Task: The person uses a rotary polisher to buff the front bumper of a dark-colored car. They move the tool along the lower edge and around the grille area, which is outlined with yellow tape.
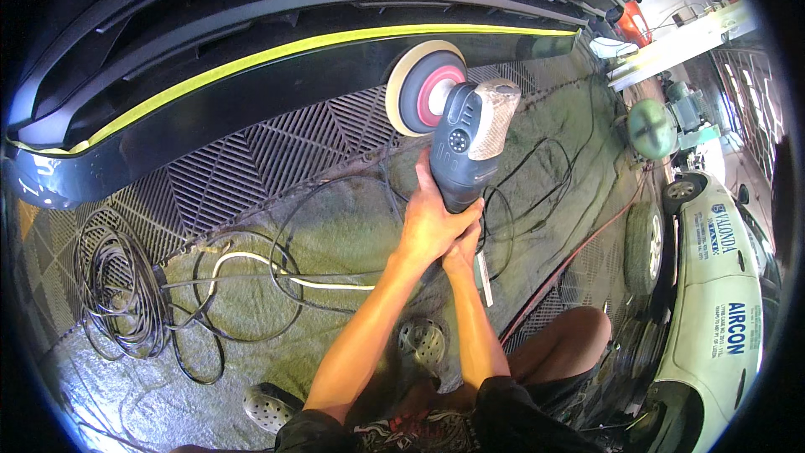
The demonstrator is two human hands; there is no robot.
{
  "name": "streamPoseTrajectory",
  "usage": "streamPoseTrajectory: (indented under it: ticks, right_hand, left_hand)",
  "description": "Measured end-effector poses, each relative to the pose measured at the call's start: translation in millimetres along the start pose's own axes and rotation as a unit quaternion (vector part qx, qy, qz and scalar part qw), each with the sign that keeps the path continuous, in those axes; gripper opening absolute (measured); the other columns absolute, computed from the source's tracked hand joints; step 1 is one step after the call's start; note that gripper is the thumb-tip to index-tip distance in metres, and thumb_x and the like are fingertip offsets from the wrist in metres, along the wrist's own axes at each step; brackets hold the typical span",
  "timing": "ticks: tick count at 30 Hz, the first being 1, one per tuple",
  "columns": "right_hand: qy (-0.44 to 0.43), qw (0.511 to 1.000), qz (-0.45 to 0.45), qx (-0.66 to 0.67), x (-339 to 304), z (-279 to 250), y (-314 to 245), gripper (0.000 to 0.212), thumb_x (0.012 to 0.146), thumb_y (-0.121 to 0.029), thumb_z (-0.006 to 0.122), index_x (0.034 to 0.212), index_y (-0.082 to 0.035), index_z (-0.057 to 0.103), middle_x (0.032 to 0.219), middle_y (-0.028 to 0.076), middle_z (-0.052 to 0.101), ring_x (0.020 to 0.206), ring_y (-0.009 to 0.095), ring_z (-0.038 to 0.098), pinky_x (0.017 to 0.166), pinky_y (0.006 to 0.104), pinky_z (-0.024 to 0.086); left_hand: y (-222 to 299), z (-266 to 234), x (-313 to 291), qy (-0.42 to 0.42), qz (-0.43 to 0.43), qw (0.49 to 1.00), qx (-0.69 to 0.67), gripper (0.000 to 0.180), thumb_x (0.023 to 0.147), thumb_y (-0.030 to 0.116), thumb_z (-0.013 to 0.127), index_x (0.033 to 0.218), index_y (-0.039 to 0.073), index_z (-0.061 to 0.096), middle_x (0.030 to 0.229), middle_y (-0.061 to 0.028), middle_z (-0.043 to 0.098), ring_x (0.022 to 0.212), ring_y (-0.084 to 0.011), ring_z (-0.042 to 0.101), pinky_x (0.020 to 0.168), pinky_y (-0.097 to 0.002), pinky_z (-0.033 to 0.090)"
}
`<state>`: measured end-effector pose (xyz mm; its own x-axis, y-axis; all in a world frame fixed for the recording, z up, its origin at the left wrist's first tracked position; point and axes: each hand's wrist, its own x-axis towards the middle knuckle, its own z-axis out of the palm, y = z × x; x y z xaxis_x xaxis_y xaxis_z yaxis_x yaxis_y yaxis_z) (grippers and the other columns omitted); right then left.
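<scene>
Polisher extends far of your left hand and right hand, both wrapped around its grip, its long axis running near to far, left hand nearer the pad, which faces the dark panel, contact unclear.

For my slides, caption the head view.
Left hand and right hand grip a polisher near a dark, yellow-taped panel.

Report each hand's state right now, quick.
Left hand: closed, holding the polisher.
Right hand: closed on the polisher's near end, fingers partly hidden.
</scene>
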<state>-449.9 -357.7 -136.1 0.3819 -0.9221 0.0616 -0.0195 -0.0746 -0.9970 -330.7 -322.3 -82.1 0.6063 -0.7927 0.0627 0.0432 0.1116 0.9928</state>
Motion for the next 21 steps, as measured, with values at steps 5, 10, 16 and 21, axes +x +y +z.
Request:
streamPoseTrajectory:
  ticks: [5, 10, 16, 21]
  right_hand:
    - [0.018, 0.998, 0.000, -0.052, 8, -6, 8, 0.112, 0.074, -0.061, 0.086, 0.156, 0.006, 0.048, 0.152, 0.015, 0.061, 0.139, 0.027, 0.060, 0.119, 0.0414, 0.045]
    - [0.043, 0.999, 0.002, 0.032, 14, -12, 24, 0.131, 0.067, -0.078, 0.085, 0.159, 0.006, 0.045, 0.152, 0.014, 0.060, 0.139, 0.026, 0.059, 0.118, 0.0402, 0.046]
    - [0.124, 0.987, 0.088, 0.051, 29, -4, 33, 0.105, 0.086, -0.058, 0.091, 0.159, 0.002, 0.046, 0.148, 0.012, 0.062, 0.130, 0.024, 0.064, 0.109, 0.0395, 0.052]
    - [0.107, 0.990, 0.036, 0.088, 34, 13, 9, 0.091, 0.092, -0.039, 0.083, 0.162, 0.002, 0.042, 0.144, 0.018, 0.064, 0.129, 0.027, 0.063, 0.112, 0.0402, 0.048]
  left_hand:
    - [5, 8, 8, -0.028, -0.035, 0.999, 0.029, 0.120, 0.084, 0.031, 0.091, 0.169, 0.009, 0.010, 0.125, -0.0354, 0.072, 0.115, -0.0561, 0.072, 0.099, -0.0578, 0.058]
    - [15, 15, 20, -0.053, -0.062, 0.996, 0.032, 0.117, 0.083, 0.031, 0.090, 0.169, 0.011, 0.012, 0.129, -0.0346, 0.071, 0.117, -0.0560, 0.071, 0.099, -0.0583, 0.058]
    - [29, 18, 50, -0.104, -0.062, 0.985, 0.123, 0.110, 0.080, 0.031, 0.091, 0.164, 0.009, 0.023, 0.140, -0.0326, 0.066, 0.118, -0.0547, 0.071, 0.100, -0.0590, 0.058]
    - [45, 21, 70, -0.150, -0.060, 0.967, 0.198, 0.104, 0.078, 0.035, 0.092, 0.157, 0.009, 0.030, 0.134, -0.0299, 0.071, 0.117, -0.0504, 0.074, 0.101, -0.0579, 0.058]
